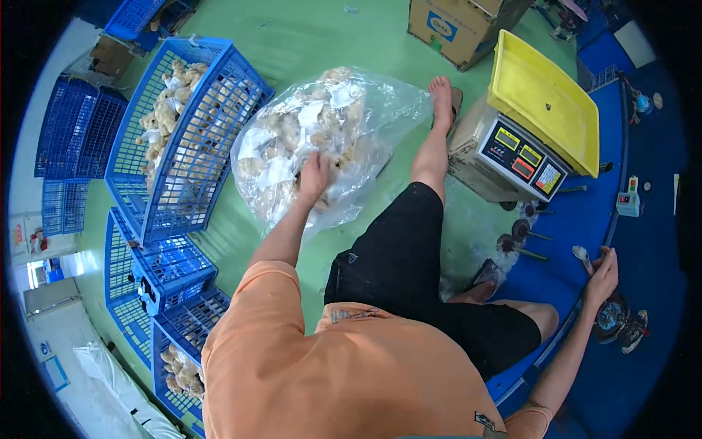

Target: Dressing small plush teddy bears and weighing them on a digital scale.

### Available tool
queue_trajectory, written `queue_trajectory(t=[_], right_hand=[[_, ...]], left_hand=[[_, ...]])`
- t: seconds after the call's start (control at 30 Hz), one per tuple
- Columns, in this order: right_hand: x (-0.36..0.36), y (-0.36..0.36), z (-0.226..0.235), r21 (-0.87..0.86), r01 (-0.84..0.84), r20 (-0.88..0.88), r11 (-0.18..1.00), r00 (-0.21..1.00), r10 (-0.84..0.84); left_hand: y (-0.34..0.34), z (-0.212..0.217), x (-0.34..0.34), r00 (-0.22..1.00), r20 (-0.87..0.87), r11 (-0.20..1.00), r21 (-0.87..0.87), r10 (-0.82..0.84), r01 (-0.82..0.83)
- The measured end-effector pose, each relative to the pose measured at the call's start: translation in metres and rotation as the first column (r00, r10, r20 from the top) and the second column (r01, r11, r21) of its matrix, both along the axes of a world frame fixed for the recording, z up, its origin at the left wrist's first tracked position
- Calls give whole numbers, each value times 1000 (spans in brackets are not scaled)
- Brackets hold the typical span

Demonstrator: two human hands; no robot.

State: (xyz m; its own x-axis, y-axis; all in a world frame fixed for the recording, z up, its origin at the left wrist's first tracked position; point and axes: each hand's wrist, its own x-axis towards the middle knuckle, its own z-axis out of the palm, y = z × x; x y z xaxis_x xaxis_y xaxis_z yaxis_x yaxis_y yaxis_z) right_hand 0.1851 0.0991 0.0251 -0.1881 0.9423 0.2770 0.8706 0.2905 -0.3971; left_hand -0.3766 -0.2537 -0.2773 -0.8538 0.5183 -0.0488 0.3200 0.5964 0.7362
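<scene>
A large clear plastic bag (391, 110) lies on the floor in front of me. It is filled with beige plush toys (344, 150) that carry white labels. My left hand (315, 176) reaches into the toys near the middle of the bag, fingers curled down. What its fingertips grip among the labels and plush is hidden. Far to the right, my right hand (602, 276) is at the edge of a blue table (610, 132). A slim pale tool (582, 258) sticks out from between its closed fingers; its exact kind is unclear.
Blue plastic crates (191, 139) with more plush toys stand left of the bag; other blue crates (69, 128) are stacked beyond. A weighing scale (504, 154) with a yellow tray (545, 102) stands right of my foot. A cardboard box (464, 29) is at the far side.
</scene>
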Motion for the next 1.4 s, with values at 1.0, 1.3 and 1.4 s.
queue_trajectory(t=[1.0, 1.3, 1.4], right_hand=[[-114, -131, -35, 344, -355, -137, 869, 897, 420], [-80, -130, -47, 114, -275, -285, 955, 912, 297], [-81, -127, -46, 142, -287, -307, 947, 897, 317]], left_hand=[[164, 258, 336, 533, 574, 776, 541, -622, 323], [194, 258, 322, 502, 603, 744, 656, -620, 129], [200, 257, 315, 560, 560, 761, 611, -610, 218]])
